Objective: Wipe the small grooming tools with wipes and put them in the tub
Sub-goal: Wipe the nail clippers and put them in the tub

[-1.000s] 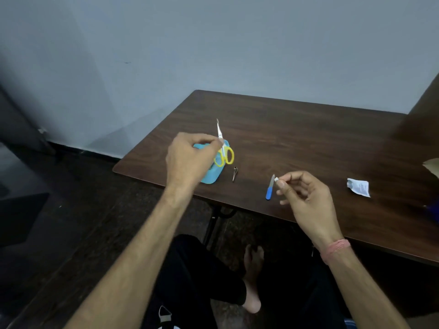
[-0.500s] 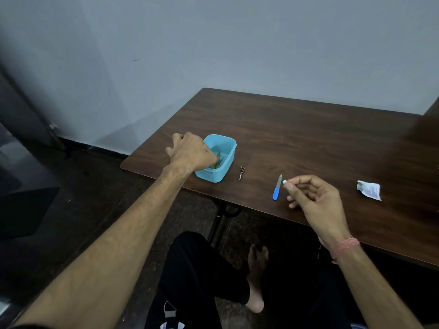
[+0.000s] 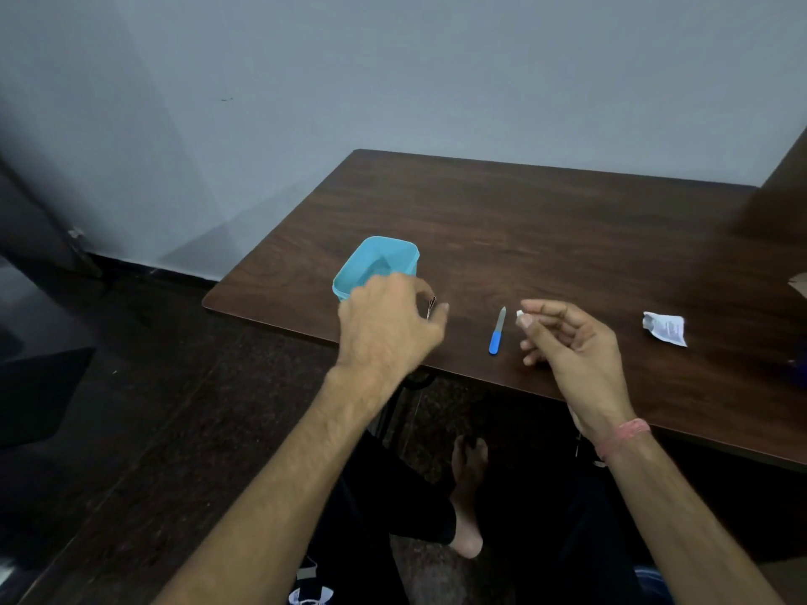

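Left hand [image 3: 388,329] curls over the small metal clipper [image 3: 431,306] beside the blue tub [image 3: 374,265], grip unclear, right hand [image 3: 567,342] pinches a wipe [image 3: 520,314], nail file [image 3: 497,331] on the surface [image 3: 546,238].

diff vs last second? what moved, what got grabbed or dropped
The left hand let the yellow-handled scissors go into the light blue plastic tub, then moved right to the small metal nail clipper; whether it grips it yet is unclear. Unchanged: the right hand pinches a small white wipe; the blue-handled nail file and torn white sachet lie on the brown wooden table.
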